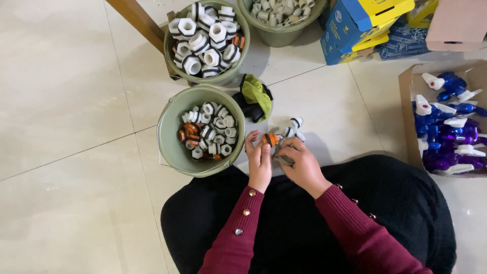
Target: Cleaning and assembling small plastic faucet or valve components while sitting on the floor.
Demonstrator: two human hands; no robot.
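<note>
My left hand pinches a small orange and black ring fitting at its fingertips. My right hand is closed around a grey and white spray nozzle part whose white tip sticks out beyond the fingers. The two pieces meet between my hands, just right of a green bucket that holds several white, black and orange fittings. Both sleeves are dark red with gold buttons, over a black lap.
A second green bucket of large white hex nuts stands behind the first, a third bucket of small pale parts beyond it. Green and black gloves lie between. A cardboard box of blue and purple spray triggers sits right; blue and yellow cartons behind.
</note>
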